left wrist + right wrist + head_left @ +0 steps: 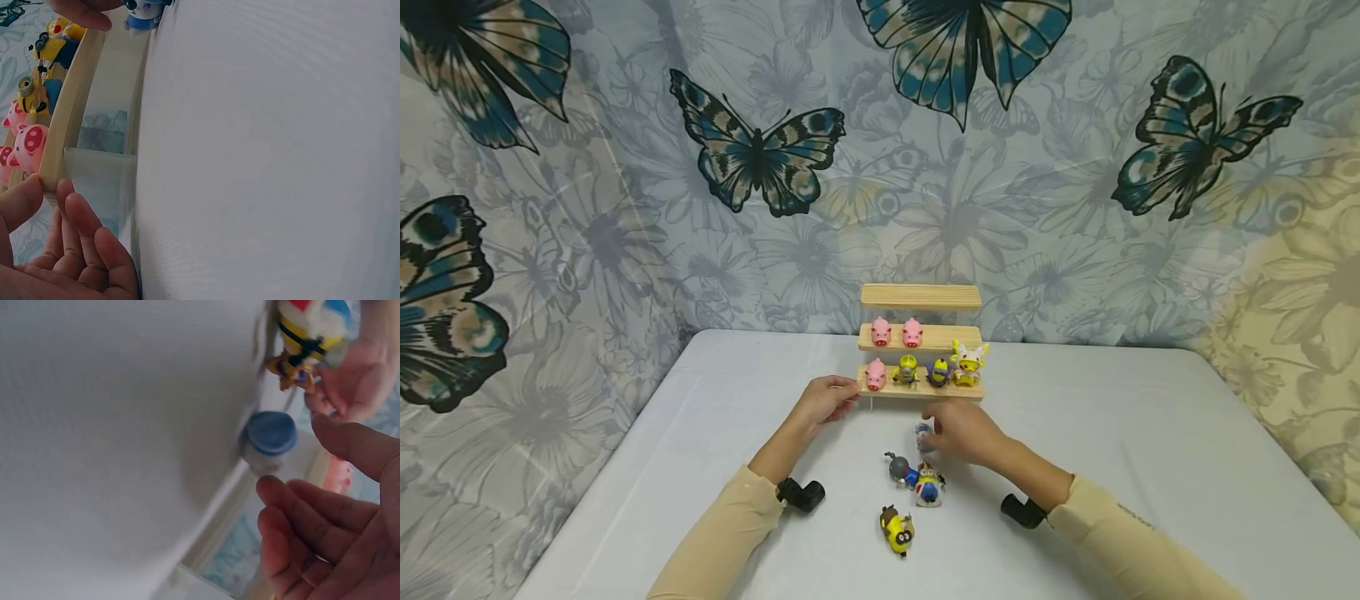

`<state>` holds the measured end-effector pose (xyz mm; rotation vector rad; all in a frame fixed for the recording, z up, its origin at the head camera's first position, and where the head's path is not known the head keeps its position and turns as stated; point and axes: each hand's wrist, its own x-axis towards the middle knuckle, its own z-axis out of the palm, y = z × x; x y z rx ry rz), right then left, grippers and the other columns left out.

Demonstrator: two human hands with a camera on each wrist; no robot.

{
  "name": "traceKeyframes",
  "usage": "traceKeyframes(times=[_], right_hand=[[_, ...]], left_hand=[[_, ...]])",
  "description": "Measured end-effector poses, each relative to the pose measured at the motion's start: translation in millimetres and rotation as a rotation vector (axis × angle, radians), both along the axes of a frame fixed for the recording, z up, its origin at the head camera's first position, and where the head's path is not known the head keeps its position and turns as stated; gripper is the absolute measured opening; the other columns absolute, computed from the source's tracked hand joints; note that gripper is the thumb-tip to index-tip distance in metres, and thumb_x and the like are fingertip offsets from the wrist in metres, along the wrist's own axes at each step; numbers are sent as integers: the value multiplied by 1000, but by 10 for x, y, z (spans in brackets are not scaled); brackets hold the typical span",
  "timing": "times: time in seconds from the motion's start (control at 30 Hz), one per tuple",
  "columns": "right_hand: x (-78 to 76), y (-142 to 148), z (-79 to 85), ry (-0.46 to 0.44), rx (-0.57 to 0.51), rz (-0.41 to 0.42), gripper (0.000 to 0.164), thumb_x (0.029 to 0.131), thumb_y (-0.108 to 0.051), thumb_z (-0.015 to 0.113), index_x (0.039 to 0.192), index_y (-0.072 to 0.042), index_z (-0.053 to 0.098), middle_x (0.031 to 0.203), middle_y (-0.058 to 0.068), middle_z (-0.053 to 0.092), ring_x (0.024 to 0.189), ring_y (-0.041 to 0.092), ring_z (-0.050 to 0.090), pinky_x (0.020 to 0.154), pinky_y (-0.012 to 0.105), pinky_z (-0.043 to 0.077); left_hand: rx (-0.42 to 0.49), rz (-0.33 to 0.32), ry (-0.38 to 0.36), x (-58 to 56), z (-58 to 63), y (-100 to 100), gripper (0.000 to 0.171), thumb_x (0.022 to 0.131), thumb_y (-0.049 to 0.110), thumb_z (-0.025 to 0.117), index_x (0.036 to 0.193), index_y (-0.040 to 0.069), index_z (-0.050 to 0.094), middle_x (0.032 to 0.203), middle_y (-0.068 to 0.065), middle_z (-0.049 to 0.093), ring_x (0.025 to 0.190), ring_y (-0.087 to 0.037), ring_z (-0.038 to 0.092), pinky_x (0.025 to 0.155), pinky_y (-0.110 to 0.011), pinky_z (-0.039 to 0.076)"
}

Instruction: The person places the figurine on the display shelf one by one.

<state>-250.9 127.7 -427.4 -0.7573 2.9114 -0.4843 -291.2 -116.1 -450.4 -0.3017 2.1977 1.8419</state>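
Observation:
At the left end of a three-tier wooden display rack (943, 337), my left hand (823, 402) pinches the lowest board's corner between thumb and fingers. My right hand (966, 429) is in front of the rack, beside a small blue-and-white figurine (272, 432) standing on the table. Its thumb and fingers are spread apart, with the figurine just beyond the fingertips in the right wrist view. On the lowest board are a pink pig (876, 375), two yellow minion figurines (907, 369) and a yellow figurine with white headgear (967, 364). Two more pink pigs (912, 332) sit on the middle board.
Nearer me, a grey-headed figurine (898, 467) lies against a white, yellow and blue figurine (928, 490). A yellow minion (897, 531) lies closest to me. The white-covered table (1075, 400) backs onto a butterfly-print cloth (820, 250). Clear panels (100, 181) support the rack.

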Motion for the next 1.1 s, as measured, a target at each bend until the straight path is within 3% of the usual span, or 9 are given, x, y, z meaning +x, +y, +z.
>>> traceKeyframes(times=[0.3,0.5,0.77,0.9,1.1], right_hand=[[22,-43,-136,3,-36,-27,38,77,-27,83,104,-4,69,66,-4,61,58,7,50,54,23,40],[6,-60,-157,17,-29,36,36,79,-23,81,107,-5,67,68,-3,60,60,7,49,54,24,39],[-6,-32,-138,35,-54,106,35,79,-11,76,112,-4,69,86,4,70,70,10,54,61,27,43],[-7,-14,-143,4,-69,83,33,79,-9,75,112,-4,68,92,5,71,78,13,59,68,31,49],[-8,-2,-117,-71,-69,-3,25,80,-12,77,101,-7,67,85,1,65,78,13,57,71,33,48]], left_hand=[[4,1,6,4,-9,-8,25,94,20,65,112,4,65,88,-2,71,67,-6,58,61,-22,45],[-16,1,-8,-3,-6,-4,25,94,22,64,114,6,65,89,-1,71,70,-7,59,63,-22,45],[-10,3,-4,-4,-8,3,25,94,22,65,113,6,65,90,-2,72,70,-7,59,62,-22,45],[-13,5,-10,-1,-9,4,25,94,22,64,113,6,65,89,0,72,70,-7,59,62,-22,45],[-13,5,-4,6,-9,3,24,94,21,64,113,5,65,88,0,72,69,-6,58,62,-22,45]])
